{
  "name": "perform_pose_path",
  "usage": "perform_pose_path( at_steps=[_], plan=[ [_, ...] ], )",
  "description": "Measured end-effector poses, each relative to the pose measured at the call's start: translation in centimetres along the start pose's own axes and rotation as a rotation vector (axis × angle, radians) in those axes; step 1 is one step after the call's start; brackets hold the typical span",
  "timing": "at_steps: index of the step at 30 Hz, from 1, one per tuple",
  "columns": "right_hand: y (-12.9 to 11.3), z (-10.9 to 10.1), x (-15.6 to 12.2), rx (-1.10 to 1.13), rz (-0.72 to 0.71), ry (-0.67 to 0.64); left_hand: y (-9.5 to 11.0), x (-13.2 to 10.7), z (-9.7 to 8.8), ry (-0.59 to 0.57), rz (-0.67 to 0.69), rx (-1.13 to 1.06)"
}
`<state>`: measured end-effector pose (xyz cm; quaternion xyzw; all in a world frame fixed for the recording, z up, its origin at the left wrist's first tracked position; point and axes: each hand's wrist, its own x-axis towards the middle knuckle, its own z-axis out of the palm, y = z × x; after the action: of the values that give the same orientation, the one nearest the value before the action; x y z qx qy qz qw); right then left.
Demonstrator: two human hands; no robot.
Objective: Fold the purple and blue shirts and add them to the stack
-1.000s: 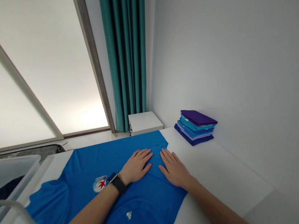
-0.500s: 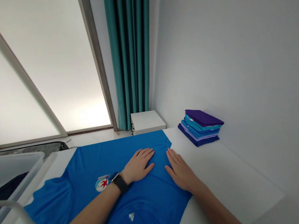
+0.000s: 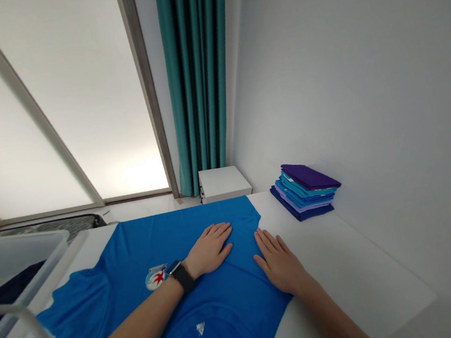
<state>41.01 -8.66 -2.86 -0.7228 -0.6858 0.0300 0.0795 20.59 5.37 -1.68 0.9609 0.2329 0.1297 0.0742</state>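
A blue T-shirt (image 3: 144, 245) lies spread over a white table (image 3: 356, 262), its neckline toward me and a red and white print on its chest. My left hand (image 3: 209, 249) rests flat on the shirt, fingers stretched out, with a black watch (image 3: 181, 275) on the wrist. At the shirt's right edge lies my right hand (image 3: 276, 258), also flat and open, its fingertips on the border between fabric and table. Neither hand grips anything.
Folded clothes (image 3: 306, 192) in purple and blues are stacked against the wall at right. A clear plastic bin (image 3: 58, 250) with dark cloth inside stands at left, a pale curved handle or cord (image 3: 35, 326) before it. Beyond the table is a small white cabinet (image 3: 224, 183).
My right hand has slid slightly right along the shirt's edge. My left hand stays in place on the fabric.
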Motion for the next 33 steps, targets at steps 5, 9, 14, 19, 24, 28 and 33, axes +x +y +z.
perform_pose_path(
  at_steps=[5,9,14,19,24,28,33],
  plan=[
    [-0.4,-0.4,-0.1,0.013,-0.002,0.016,0.0,0.0,-0.1,-0.016,-0.002,0.009],
    [-1.0,-0.9,-0.1,0.038,-0.156,0.015,0.1,0.0,-0.3,-0.021,-0.004,0.012],
    [-1.3,-1.2,-0.2,0.034,-0.199,-0.023,0.1,0.0,-0.2,-0.026,-0.009,0.012],
    [-1.2,-1.5,-0.4,0.031,-0.201,-0.065,0.0,-0.1,0.0,-0.008,-0.011,0.016],
    [-1.4,-2.0,-0.2,0.045,-0.179,-0.095,0.2,0.0,-0.2,-0.030,-0.016,0.020],
    [-2.0,-2.9,1.5,0.004,-0.181,-0.040,0.2,0.0,-0.2,-0.030,-0.015,0.015],
    [-2.6,-3.0,4.3,-0.038,-0.119,0.019,0.1,0.0,-0.1,-0.008,-0.005,0.021]
  ],
)
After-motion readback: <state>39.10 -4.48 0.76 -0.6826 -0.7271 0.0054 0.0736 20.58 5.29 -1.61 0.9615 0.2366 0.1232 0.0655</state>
